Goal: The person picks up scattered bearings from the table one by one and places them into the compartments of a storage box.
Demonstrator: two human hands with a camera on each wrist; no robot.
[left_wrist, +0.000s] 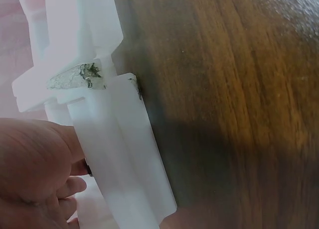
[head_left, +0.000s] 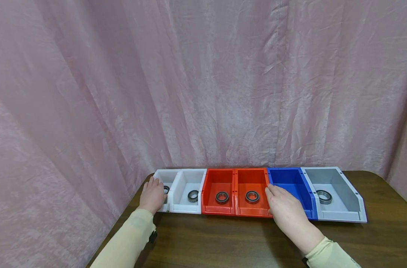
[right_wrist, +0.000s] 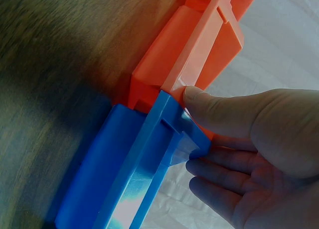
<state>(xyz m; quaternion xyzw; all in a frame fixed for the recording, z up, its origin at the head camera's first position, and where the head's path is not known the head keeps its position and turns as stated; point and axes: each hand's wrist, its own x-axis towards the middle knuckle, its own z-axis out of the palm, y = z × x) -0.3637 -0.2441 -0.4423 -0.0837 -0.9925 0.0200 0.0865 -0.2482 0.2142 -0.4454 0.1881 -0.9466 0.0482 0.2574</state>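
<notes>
In the head view, my left hand [head_left: 152,195] reaches into the leftmost white bin [head_left: 166,172]. Its thumb and curled fingers pinch a ring-shaped ball bearing [head_left: 166,189], whose dark edge also shows between them in the left wrist view. My right hand [head_left: 286,207] is over the wall between a red bin [head_left: 251,175] and the blue bin [head_left: 287,176]. In the right wrist view, the thumb touches the rims where red meets blue, and the other fingers extend loosely beside the blue wall, holding nothing visible. Part of the blue bin's inside is hidden by this hand.
Single bearings lie in the second white bin [head_left: 193,196], the left red bin [head_left: 222,197], the right red bin [head_left: 252,197] and the grey bin [head_left: 324,197]. All bins stand side by side on a wooden table [head_left: 223,238]. A pink curtain [head_left: 230,93] hangs behind.
</notes>
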